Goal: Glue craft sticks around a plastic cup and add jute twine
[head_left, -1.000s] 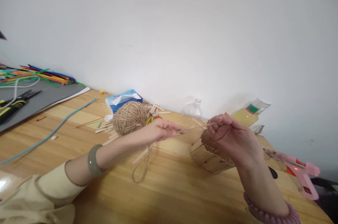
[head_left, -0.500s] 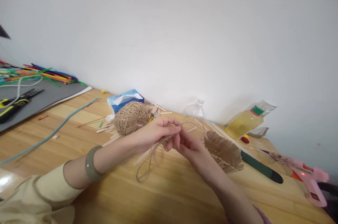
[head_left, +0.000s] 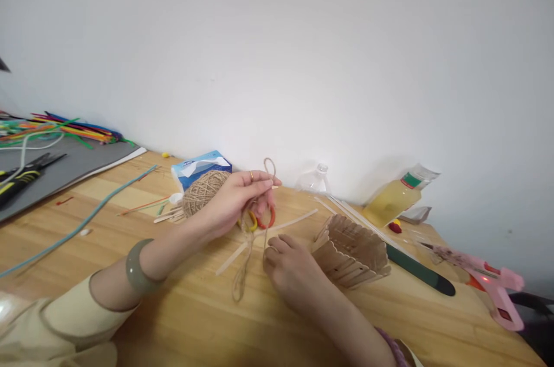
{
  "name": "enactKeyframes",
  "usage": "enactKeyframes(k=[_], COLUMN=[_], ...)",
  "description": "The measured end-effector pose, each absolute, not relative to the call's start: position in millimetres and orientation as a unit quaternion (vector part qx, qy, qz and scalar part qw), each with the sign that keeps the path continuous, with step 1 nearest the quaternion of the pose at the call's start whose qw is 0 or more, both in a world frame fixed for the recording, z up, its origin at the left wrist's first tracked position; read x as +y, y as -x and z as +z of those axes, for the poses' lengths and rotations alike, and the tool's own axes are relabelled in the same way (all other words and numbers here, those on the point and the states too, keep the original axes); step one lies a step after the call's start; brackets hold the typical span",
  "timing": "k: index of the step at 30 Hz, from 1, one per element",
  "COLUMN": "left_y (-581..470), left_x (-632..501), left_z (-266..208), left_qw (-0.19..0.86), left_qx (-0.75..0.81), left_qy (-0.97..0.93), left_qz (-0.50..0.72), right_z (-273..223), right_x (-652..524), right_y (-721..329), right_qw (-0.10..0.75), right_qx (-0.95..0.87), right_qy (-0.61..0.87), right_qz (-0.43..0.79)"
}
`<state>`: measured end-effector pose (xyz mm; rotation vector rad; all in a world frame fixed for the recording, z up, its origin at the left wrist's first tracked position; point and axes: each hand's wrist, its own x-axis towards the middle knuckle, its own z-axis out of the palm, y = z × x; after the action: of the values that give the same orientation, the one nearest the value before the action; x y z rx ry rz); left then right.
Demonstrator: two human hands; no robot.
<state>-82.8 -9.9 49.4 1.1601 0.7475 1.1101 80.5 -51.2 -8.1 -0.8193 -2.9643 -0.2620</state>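
My left hand (head_left: 249, 194) is raised over the table, its thumb and fingers pinched on a piece of jute twine (head_left: 243, 274). A small loop of the twine stands up above those fingertips, and more of it dangles below. Lower and to the right, my right hand (head_left: 288, 266) is closed with curled fingers on a strand that runs down from the left hand; its fingertips are partly hidden. Behind the left hand lies the ball of jute twine (head_left: 203, 194). Scissors with an orange and yellow handle (head_left: 270, 218) show beneath the left fingers.
Right of my hands is a wooden-stick box (head_left: 352, 260). Beyond it are a green strip (head_left: 419, 272), a yellow-liquid bottle (head_left: 392, 199), a clear bottle (head_left: 315, 179) and a pink glue gun (head_left: 497, 286). A tissue pack (head_left: 201, 168), pliers (head_left: 26, 179) and pipe cleaners (head_left: 73, 127) lie left.
My hands have moved apart: the right came down toward the table, drawing a strand, while the left rose slightly. A twine loop now stands above the left fingertips, and the scissor handles are uncovered.
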Motion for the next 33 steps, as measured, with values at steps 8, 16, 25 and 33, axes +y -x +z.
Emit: enactKeyframes(k=[8, 16, 25, 33], left_y=[74, 71, 72, 73], left_x=[-15, -26, -29, -31], left_z=[44, 44, 40, 44], left_qw=[0.663, 0.576, 0.500, 0.527], left_qx=[0.347, 0.367, 0.383, 0.358], left_qy=[-0.555, -0.658, -0.693, -0.672], left_qz=[0.363, 0.317, 0.351, 0.378], right_z=[58, 49, 51, 64], right_x=[-57, -53, -61, -62], right_y=[-116, -109, -106, -109], right_qw=[0.291, 0.243, 0.318, 0.270], right_qx=[-0.891, -0.888, -0.872, -0.841], right_qy=[0.273, 0.324, 0.340, 0.460], right_qz=[-0.214, -0.217, -0.149, 0.095])
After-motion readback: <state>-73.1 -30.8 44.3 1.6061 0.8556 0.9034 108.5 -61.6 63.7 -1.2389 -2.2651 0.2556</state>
